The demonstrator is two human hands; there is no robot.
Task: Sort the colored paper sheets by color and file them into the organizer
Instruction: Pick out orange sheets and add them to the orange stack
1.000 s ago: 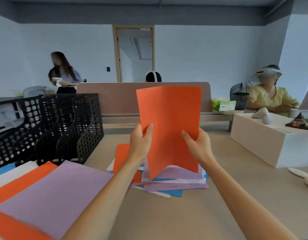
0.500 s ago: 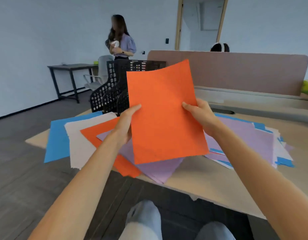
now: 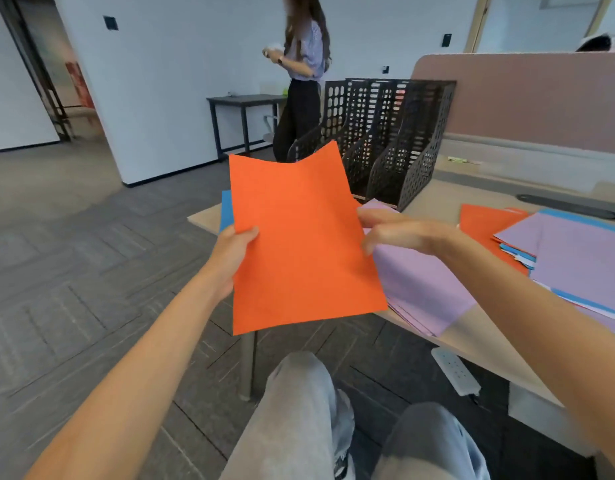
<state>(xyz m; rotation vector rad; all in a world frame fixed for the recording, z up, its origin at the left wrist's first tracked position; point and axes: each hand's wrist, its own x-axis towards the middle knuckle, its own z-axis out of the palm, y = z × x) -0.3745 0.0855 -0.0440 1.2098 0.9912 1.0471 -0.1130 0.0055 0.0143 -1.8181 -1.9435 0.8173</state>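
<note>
The left hand (image 3: 235, 252) pinches the orange sheet (image 3: 299, 244) by its left edge. The blurred right hand (image 3: 399, 232) is at the sheet's right edge, and I cannot tell if it grips. The black organizer (image 3: 403, 140) stands beyond it.

The orange sheet (image 3: 299, 237) is hanging in front of the organizer (image 3: 396, 133); bare worktop (image 3: 441, 195) is lying open right of it.

An office with a pale wall (image 3: 181, 81) and a grey floor (image 3: 74, 254)
We see its tiles laid in zigzag, a small dark table (image 3: 243, 100) standing at the wall, a person (image 3: 304, 64) beside it, and a pinkish partition (image 3: 524, 98) on the right.
</note>
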